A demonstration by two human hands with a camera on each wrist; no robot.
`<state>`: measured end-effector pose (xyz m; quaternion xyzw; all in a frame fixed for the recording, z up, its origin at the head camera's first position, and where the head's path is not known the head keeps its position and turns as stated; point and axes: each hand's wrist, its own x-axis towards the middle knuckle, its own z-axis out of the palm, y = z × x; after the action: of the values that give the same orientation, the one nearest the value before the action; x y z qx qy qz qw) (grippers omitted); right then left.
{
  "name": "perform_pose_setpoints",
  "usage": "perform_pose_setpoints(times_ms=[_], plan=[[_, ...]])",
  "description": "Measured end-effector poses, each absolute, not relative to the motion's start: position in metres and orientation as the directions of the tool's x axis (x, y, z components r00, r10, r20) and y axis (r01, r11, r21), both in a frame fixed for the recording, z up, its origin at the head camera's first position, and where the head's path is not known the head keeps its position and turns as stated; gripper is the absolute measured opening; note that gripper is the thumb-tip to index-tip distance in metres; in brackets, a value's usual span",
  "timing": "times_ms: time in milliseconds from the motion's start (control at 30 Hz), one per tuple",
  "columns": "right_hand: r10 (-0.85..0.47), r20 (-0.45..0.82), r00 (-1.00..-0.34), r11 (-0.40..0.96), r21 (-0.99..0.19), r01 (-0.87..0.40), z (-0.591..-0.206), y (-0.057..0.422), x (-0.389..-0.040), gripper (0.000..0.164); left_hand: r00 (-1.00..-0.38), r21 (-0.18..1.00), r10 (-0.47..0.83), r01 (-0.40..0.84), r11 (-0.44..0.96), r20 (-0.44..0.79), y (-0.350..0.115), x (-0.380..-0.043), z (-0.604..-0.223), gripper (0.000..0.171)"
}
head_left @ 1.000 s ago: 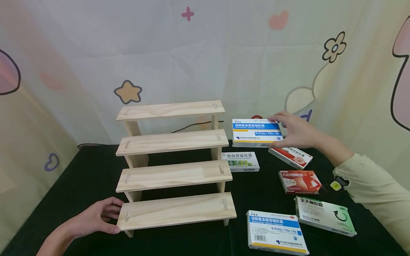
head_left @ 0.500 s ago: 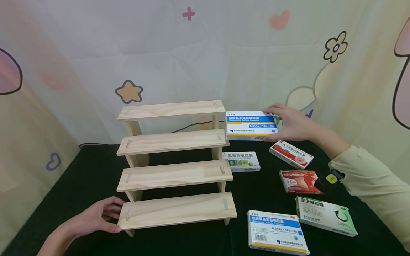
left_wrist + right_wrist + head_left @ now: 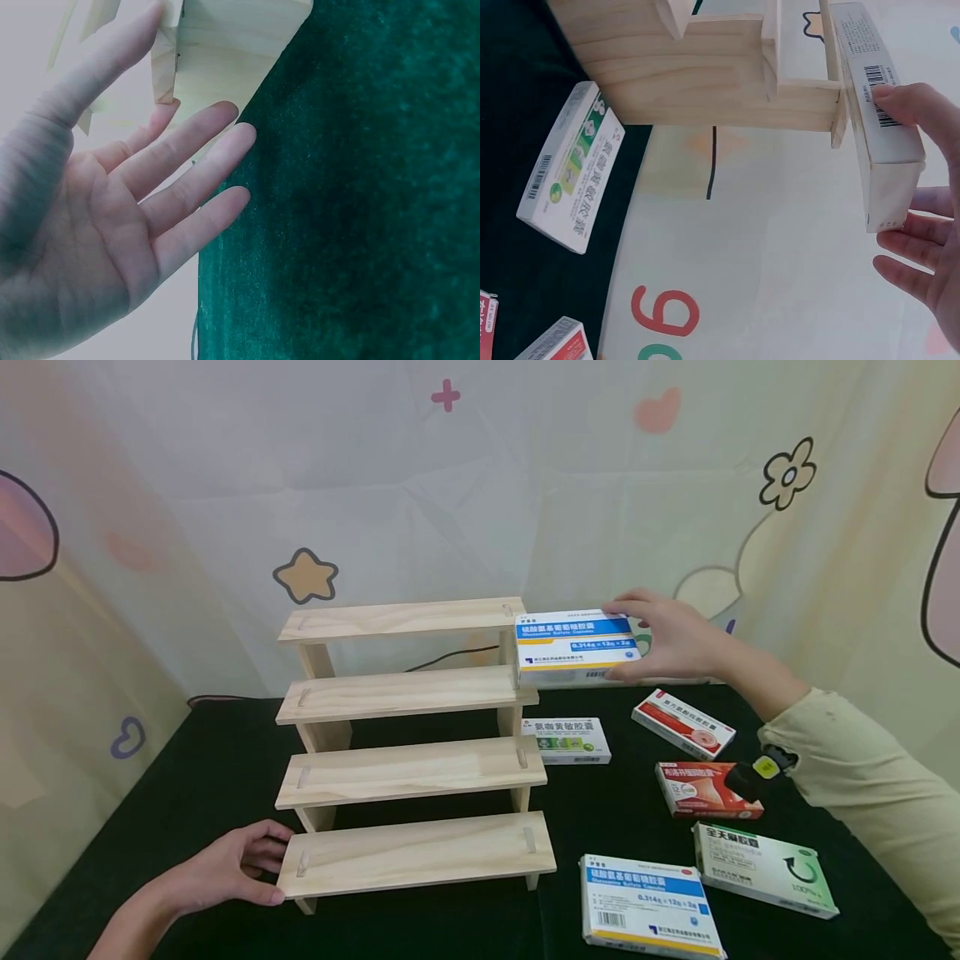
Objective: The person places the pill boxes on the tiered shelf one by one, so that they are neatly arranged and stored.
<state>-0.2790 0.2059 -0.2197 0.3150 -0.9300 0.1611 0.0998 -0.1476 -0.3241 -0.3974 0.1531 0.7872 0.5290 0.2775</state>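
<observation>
A stepped wooden display rack point(image 3: 412, 774) stands on the dark cloth. My left hand point(image 3: 217, 875) is at the left end of its lowest shelf; in the left wrist view the thumb point(image 3: 131, 45) and index finger pinch the board, with the other fingers extended. Up at the right end of the top shelf, my right hand point(image 3: 678, 639) holds a white, blue and yellow medicine box point(image 3: 576, 647) by its right end. The thumb lies on the barcode side of the box point(image 3: 877, 97) in the right wrist view. Whether the box touches the shelf, I cannot tell.
Right of the rack lie a white-green medicine box point(image 3: 567, 742), a white-red box point(image 3: 683, 724), a red box point(image 3: 701, 789), a green-white box point(image 3: 765, 870) and another blue-white box point(image 3: 651, 906). A patterned curtain point(image 3: 480, 485) hangs behind.
My right hand has carried the medicine box left and upward, from beyond the rack to the top shelf's right end. The left hand stays at the lowest shelf.
</observation>
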Motion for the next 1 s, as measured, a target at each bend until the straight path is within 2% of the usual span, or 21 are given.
perform_pose_setpoints(times_ms=[333,567,1000], plan=[[-0.554,0.315,-0.770,0.744,-0.227,-0.628,-0.211,0.187,-0.281,0.080,-0.802,0.920,0.536,-0.041,0.390,-0.263,-0.325,-0.148,-0.398,0.057],[-0.583,0.353,-0.731,0.718,-0.196,-0.667,-0.212,0.165,-0.288,0.075,-0.802,0.918,0.534,-0.047,0.393,-0.270,-0.325,-0.147,-0.398,0.057],[-0.586,0.370,-0.721,0.683,-0.254,-0.685,-0.209,0.129,-0.298,0.080,-0.811,0.912,0.518,-0.048,0.407,-0.273,-0.319,-0.144,-0.396,0.058]])
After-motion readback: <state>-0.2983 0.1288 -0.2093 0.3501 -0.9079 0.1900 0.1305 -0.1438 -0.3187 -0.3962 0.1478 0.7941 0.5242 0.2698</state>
